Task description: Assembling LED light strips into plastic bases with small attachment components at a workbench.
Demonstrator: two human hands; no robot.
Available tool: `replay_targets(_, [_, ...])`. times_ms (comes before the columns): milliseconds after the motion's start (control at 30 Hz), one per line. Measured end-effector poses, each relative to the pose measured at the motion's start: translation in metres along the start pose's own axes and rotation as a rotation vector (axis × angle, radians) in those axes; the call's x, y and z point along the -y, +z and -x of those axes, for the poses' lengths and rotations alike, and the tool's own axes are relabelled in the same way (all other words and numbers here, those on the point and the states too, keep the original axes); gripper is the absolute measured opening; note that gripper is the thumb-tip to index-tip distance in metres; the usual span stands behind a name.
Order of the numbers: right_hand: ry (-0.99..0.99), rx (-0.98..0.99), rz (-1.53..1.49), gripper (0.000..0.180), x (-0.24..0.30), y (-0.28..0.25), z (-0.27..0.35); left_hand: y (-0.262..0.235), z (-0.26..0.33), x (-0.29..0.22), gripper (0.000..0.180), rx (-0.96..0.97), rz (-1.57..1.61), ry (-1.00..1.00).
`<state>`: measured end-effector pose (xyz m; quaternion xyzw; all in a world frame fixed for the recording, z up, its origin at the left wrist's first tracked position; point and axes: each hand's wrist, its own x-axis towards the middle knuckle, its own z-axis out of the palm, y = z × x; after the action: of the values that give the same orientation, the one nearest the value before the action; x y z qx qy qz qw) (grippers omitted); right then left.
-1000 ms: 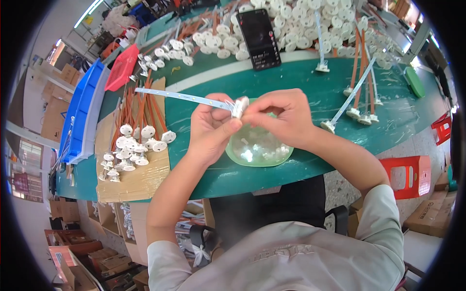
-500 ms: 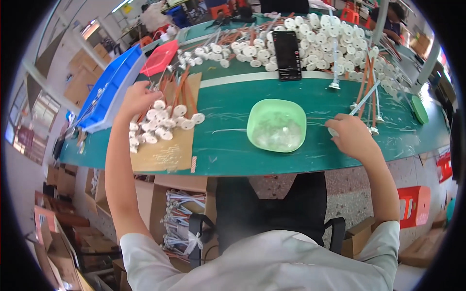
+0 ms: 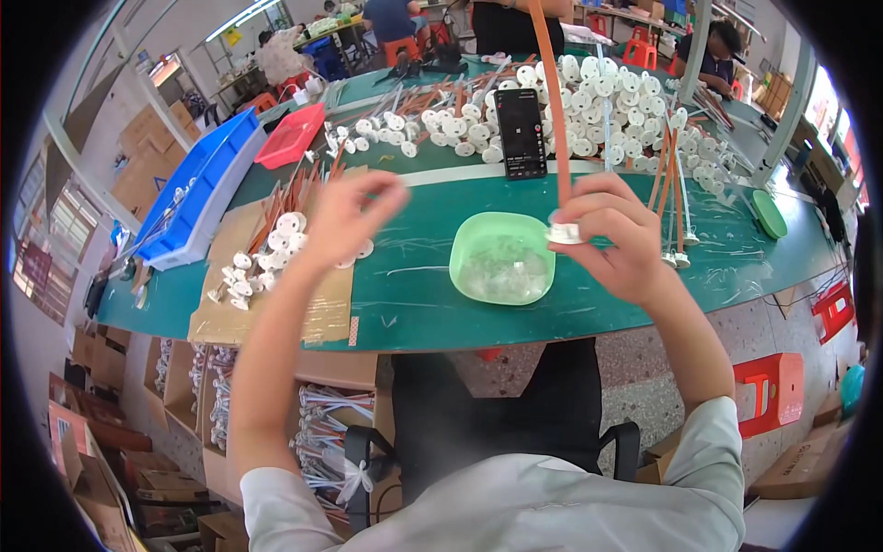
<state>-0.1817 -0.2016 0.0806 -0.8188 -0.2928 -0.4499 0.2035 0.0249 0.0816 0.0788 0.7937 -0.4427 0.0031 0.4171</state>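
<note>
My right hand [image 3: 614, 235] pinches a white round disc cap [image 3: 564, 233] just right of the pale green bowl [image 3: 504, 293]. From the cap a long orange-brown flat strip [image 3: 555, 110] rises upright past the phone. My left hand [image 3: 354, 212] hangs over the right part of the cardboard sheet [image 3: 322, 317], its fingers curled and the thumb apart from them, with nothing visible between them. Beneath and beside it lie several strips with white discs [image 3: 287, 230], partly hidden by the forearm. Clear plastic scraps [image 3: 504, 267] lie in the bowl.
A blue bin [image 3: 198, 189] and a red tray [image 3: 290, 135] stand at the left. A large heap of white discs [image 3: 598, 115] fills the table's back, with a black phone [image 3: 521, 133] before it. A green lid [image 3: 769, 215] lies right. People sit behind.
My left hand has come from the strip pile toward the middle. My right hand has moved left and up to the bowl, now holding the strip with its white cap upright.
</note>
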Motion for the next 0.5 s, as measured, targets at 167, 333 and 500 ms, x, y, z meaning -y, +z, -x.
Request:
replay_targets(167, [0.054,-0.118,-0.229,0.032,-0.014,0.040,-0.018,0.092,-0.005,-0.058,0.048,0.388,0.951,0.097])
replay_targets(333, [0.151,-0.205,-0.163,0.031,-0.040,0.053,-0.015,0.109,-0.031,-0.043,0.044,0.367,1.175,0.008])
replay_targets(500, [0.108,-0.189,-0.161,0.034,-0.066,0.077,0.005,0.115,-0.037,-0.014,0.040,0.339,1.152,-0.077])
